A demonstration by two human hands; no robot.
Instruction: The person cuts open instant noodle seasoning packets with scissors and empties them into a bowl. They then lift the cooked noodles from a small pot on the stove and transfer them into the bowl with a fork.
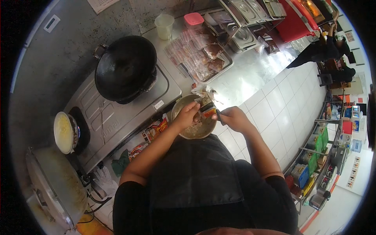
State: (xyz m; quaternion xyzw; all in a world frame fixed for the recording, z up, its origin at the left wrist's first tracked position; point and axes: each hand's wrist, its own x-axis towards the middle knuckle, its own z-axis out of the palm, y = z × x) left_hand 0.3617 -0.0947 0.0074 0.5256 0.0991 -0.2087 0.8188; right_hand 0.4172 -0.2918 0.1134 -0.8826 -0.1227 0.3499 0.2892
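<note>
Over a metal bowl [199, 133], my left hand [188, 115] pinches a few small seasoning sachets [207, 108]. My right hand [233, 118] is closed around the handles of scissors [218, 111], whose blades point up beside the sachets. Some reddish-brown bits lie in the bowl. Just beyond the bowl's far rim are several torn packets [202, 89]. A large black wok [126, 69] sits on the gas stove [117, 117] to the left, and a smaller pan [64, 132] with yellowish contents stands over a blue flame at the far left.
A metal tray [227, 66] piled with filled plastic bags lies on the steel counter beyond the bowl. Behind it are a plastic jug [164, 26], a pink-lidded tub [194, 20] and lidded steel containers [242, 36]. A fork [102, 123] rests on the stove. Other people stand at upper right.
</note>
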